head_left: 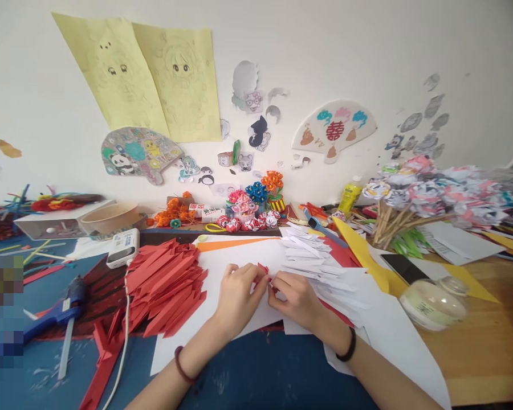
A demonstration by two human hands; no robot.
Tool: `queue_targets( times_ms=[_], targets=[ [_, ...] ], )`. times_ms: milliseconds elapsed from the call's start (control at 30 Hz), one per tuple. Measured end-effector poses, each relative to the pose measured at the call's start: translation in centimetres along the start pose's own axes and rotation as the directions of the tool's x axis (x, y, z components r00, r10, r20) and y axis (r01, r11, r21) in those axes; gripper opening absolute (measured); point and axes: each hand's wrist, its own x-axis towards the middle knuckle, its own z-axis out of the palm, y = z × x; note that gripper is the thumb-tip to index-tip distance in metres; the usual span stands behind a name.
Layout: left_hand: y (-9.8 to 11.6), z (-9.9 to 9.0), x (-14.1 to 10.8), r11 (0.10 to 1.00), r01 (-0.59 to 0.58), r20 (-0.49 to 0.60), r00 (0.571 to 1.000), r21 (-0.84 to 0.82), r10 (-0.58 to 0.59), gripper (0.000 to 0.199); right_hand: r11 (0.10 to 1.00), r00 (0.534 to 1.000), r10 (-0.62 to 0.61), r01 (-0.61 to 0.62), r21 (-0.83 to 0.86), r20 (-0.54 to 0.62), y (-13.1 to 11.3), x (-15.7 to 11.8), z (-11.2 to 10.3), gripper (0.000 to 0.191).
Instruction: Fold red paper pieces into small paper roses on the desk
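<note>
Over white paper sheets (pixel 226 273), my left hand (pixel 241 290) and my right hand (pixel 297 296) meet fingertip to fingertip. Both pinch a small red paper piece (pixel 263 267), mostly hidden by the fingers. It looks folded, though its exact shape is too small to tell. Left of my hands lies a big heap of red paper strips (pixel 169 285). A spread pile of white paper strips (pixel 312 256) lies just beyond and to the right of my right hand.
A blue glue gun (pixel 70 304) and white power bank (pixel 123 249) with a cable lie left. At right are a glass jar (pixel 434 304), a phone (pixel 406 267) and paper flowers (pixel 431 188). Small red-and-white paper balls (pixel 248 223) line the back, below the wall.
</note>
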Motion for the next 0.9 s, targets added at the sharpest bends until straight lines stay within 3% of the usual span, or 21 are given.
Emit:
queue_targets(
  times_ms=[433, 900],
  targets=[
    [-0.7, -0.8, 0.8, 0.991, 0.118, 0.056, 0.992, -0.059, -0.115, 0.022, 0.998, 1.0, -0.023, 0.021, 0.058, 0.019, -0.1, -0.3, 0.0, 0.022],
    [-0.5, -1.1, 1.0, 0.985, 0.129, 0.069, 0.99, -0.115, -0.122, 0.025, 0.988, 0.998, 0.059, -0.059, 0.14, 0.0, -0.3, -0.2, -0.1, 0.021]
  ],
)
